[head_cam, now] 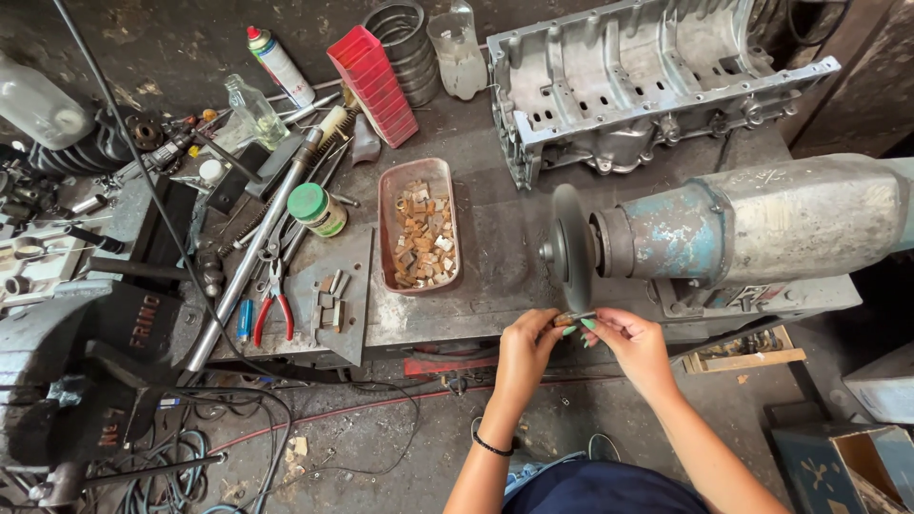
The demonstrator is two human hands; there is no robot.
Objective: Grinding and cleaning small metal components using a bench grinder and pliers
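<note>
One small brown block (564, 319) is pinched between the closed fingertips of the left hand (526, 350) and right hand (633, 345) under the grinding wheel (569, 249), lower centre of frame. Fingertips could be abraded if the block slipped, so near is the wheel. More blocks are kept in the tray (387, 205), centre.

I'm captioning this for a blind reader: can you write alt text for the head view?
Two bare hands, left hand and right hand, pinch a small metal piece at the lower edge of a bench grinder's wheel. On the cluttered workbench sit a tray of small blocks, red-handled pliers and an engine casing.
</note>
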